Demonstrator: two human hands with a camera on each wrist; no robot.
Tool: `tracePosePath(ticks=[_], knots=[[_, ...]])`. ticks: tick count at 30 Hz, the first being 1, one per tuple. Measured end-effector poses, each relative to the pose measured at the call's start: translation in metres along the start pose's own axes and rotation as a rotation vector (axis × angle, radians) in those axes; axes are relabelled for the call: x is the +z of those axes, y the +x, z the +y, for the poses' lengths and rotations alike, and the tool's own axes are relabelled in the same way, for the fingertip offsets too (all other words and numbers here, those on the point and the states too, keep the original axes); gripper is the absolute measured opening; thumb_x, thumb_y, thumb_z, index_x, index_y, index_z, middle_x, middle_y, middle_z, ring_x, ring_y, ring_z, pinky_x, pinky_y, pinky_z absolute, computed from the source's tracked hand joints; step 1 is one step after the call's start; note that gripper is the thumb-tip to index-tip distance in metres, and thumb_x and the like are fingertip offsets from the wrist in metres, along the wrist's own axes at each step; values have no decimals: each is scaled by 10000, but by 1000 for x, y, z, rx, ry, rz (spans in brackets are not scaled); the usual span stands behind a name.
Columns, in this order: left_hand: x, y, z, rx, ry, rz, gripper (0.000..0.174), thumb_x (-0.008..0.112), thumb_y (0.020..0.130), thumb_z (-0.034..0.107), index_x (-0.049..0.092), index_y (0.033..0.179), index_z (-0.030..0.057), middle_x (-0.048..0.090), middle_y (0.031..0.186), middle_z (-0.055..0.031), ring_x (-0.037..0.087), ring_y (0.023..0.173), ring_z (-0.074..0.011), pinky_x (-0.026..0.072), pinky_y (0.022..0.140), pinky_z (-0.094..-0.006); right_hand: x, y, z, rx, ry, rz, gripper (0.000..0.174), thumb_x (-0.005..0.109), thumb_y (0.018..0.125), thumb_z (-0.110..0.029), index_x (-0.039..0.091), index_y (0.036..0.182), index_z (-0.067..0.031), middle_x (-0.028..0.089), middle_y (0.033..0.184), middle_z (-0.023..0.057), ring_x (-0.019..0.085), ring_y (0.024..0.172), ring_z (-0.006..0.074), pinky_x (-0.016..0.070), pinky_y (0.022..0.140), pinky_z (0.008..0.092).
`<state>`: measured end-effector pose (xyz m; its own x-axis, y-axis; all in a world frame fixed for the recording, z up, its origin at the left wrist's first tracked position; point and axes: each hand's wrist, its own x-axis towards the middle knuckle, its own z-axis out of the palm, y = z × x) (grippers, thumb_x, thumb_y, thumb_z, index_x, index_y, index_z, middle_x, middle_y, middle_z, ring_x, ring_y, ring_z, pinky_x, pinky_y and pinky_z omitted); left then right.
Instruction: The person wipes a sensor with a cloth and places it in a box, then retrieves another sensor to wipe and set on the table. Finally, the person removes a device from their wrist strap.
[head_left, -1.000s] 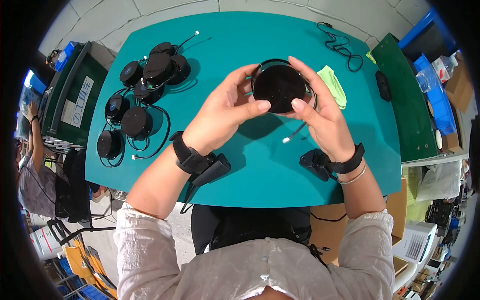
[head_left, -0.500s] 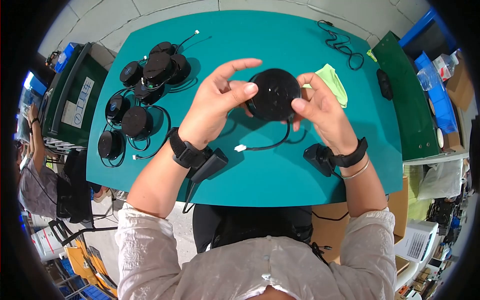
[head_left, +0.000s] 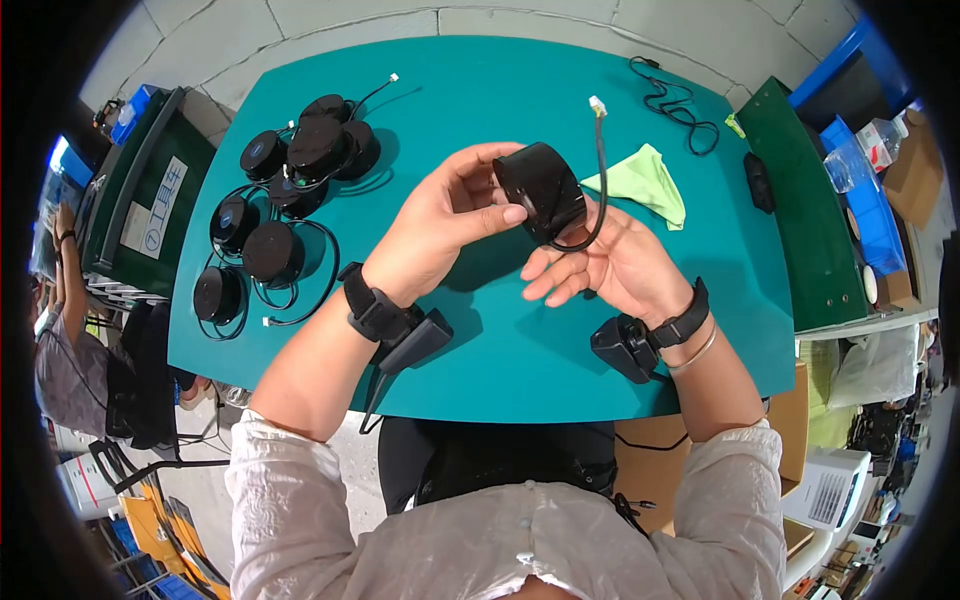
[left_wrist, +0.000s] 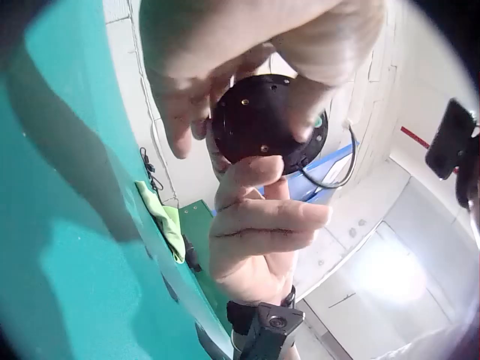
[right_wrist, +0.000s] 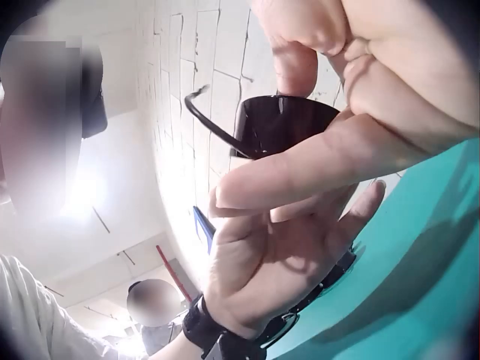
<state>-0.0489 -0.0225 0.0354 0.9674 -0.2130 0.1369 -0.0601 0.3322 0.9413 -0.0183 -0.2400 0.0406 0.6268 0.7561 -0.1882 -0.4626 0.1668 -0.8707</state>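
A round black puck-shaped device (head_left: 540,190) is held tilted above the teal table (head_left: 520,340). My left hand (head_left: 435,220) grips it, the thumb over the near side and the fingers behind. Its black cable (head_left: 602,165) loops up on the right to a white connector (head_left: 597,106). Close beside the lower right rim is my right hand (head_left: 630,265), fingers loosely extended and palm turned up, with the cable passing near them. In the left wrist view, the device's flat face (left_wrist: 251,124) shows small screw holes. The right wrist view shows its glossy side (right_wrist: 281,124), partly hidden by fingers.
Several similar black devices (head_left: 273,252) with cables lie on the table's left side. A light green cloth (head_left: 650,190), a coiled black cord (head_left: 670,100) and a small black pouch (head_left: 759,183) lie to the right. Green cabinets (head_left: 150,190) flank the table.
The device has turned from face-up to tilted on its side, and its cable has swung from below to above right. The right hand has let go of its rim and opened its fingers.
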Motion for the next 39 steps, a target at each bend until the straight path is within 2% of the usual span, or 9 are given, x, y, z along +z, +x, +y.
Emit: tracePosePath(ticks=[10,13,14,19,21,26,32,35,39], knots=[[2,-4,3,-30,-22,21,359,761,815,168,570,1088,36,616,1027,-58,585,973,-132,477,875,-282,-9,-2,1,48,-234,-85,488,278,1040,-414,499,1198,-8,681,811,205,703,700,295,571,565,289],[-1,-3,3,-29,19,94,364,765,817,215,573,1070,37,627,957,-48,588,928,-120,472,852,-270,-6,2,0,-198,-216,63,350,455,992,-184,472,1291,-2,625,1102,135,661,974,226,543,793,308],[-1,-2,1,-6,67,174,357,762,821,213,573,1064,31,629,939,-45,591,909,-115,475,840,-265,-8,0,-2,-243,-145,-44,421,550,933,-77,439,1330,8,537,1234,117,591,1123,229,507,881,338],[3,-2,3,44,148,281,356,757,828,214,571,1051,7,634,923,-49,598,862,-107,480,805,-250,7,1,3,-294,-143,-70,477,610,901,-52,424,1333,30,532,1227,114,611,1078,241,527,860,340],[3,-4,2,-7,290,177,361,731,843,246,575,1066,9,647,1003,-79,594,917,-118,446,848,-260,3,3,4,-238,-179,133,457,613,918,-81,434,1322,38,545,1206,125,641,999,229,547,792,312],[8,-4,7,7,69,143,420,688,883,190,542,1194,-52,660,974,-97,635,877,-150,517,769,-273,-2,1,-3,-328,-151,147,325,543,982,-239,547,1173,24,670,960,115,673,792,179,542,702,259],[6,-4,7,10,65,85,490,666,898,190,496,1272,-77,654,983,-100,642,860,-163,525,789,-288,-4,0,-6,-346,-136,138,316,548,979,-226,550,1172,24,670,949,110,675,776,180,544,688,260],[4,-5,7,-14,72,61,421,627,910,172,519,1256,-44,640,1131,-113,611,1008,-166,481,870,-320,-4,-1,-6,-358,-145,137,345,557,974,-212,533,1215,33,662,978,121,673,779,179,545,685,265],[6,-4,1,-52,20,47,553,542,959,370,430,1340,-16,542,1273,-146,557,1113,-205,467,946,-392,1,2,-2,-401,-157,210,354,576,953,-131,517,1261,34,636,1081,132,665,863,177,547,737,278]])
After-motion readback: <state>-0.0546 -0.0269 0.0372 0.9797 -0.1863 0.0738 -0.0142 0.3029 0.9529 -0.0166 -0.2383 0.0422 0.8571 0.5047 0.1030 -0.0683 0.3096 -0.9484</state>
